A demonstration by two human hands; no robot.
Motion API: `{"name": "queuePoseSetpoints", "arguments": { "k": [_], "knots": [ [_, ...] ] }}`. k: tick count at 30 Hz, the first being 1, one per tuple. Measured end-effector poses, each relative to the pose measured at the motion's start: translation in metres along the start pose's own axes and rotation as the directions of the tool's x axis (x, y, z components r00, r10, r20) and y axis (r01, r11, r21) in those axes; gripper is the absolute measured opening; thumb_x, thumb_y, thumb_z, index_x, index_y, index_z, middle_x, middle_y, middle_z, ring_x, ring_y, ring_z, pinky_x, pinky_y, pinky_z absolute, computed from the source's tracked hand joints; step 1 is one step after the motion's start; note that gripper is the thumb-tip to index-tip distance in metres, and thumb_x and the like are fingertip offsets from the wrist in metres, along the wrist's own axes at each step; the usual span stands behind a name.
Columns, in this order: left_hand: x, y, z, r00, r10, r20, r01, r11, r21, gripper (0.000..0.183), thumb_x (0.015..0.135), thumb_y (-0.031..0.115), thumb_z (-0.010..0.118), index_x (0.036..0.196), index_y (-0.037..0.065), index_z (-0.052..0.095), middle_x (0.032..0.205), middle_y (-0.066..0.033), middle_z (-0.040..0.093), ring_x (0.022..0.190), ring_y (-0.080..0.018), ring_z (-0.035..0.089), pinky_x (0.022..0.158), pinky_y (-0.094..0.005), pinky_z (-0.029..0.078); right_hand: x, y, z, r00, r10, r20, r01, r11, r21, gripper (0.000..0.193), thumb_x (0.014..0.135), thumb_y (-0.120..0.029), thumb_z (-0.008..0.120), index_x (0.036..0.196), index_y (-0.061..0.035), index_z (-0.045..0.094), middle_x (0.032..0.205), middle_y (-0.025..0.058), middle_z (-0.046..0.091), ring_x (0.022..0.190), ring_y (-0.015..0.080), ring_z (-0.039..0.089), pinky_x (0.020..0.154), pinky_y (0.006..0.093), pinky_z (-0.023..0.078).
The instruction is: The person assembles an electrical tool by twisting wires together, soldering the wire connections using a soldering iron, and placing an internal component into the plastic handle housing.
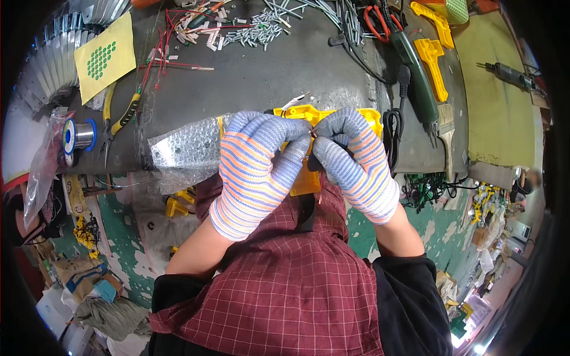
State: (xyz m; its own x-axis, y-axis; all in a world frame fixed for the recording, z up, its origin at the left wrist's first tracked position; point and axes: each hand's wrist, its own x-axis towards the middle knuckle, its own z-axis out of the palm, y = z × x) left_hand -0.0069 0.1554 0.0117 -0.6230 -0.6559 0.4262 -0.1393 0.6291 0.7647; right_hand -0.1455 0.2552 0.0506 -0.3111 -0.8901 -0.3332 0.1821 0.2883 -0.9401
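Both of my hands wear striped knit gloves and meet fingertip to fingertip over a yellow plastic tool housing (306, 184) at the table's near edge. My left hand (255, 163) is closed in a pinch, thumb against the fingers. Facing it, my right hand (359, 166) pinches too. Between the tips shows a tiny copper-brown bit (313, 134), too small to name. Much of the housing is hidden under the gloves. Just beyond them a thin pale wire (295, 101) sticks up. Bubble wrap (184, 148) lies beside my left hand.
Yellow-handled pliers (123, 115) and a solder spool (80, 135) lie at left. Screws (261, 29) and red wires (169, 44) are scattered at the back. On the right are a green power tool (415, 77), a brush (446, 133), yellow shells (432, 65) and a black cord (392, 133).
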Motion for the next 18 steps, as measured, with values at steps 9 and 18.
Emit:
{"name": "queuePoseSetpoints", "arguments": {
  "k": [9,18],
  "knots": [
    [0.003,-0.007,-0.001,0.981,0.193,0.027,-0.194,0.956,0.219,0.02,0.071,0.011,0.072,0.091,0.01,0.068,0.086,-0.007,0.067,0.079,-0.0282,0.061,0.074,-0.0421,0.046,0.007,0.008,-0.003,0.971,-0.239,-0.024,0.219,0.921,-0.322,0.01,0.09,-0.007,0.063,0.095,-0.0012,0.057,0.078,0.009,0.062,0.071,0.0161,0.063,0.065,0.0297,0.049],
    [0.016,-0.005,-0.015,0.946,0.269,0.182,-0.309,0.918,0.248,0.021,0.072,0.019,0.072,0.091,0.011,0.068,0.083,-0.0065,0.066,0.081,-0.0281,0.061,0.075,-0.0428,0.045,0.008,0.002,-0.013,0.918,-0.377,0.122,0.376,0.729,-0.572,0.012,0.085,-0.008,0.066,0.095,-0.0017,0.063,0.081,0.015,0.065,0.072,0.0305,0.066,0.064,0.0354,0.051]
  ]
}}
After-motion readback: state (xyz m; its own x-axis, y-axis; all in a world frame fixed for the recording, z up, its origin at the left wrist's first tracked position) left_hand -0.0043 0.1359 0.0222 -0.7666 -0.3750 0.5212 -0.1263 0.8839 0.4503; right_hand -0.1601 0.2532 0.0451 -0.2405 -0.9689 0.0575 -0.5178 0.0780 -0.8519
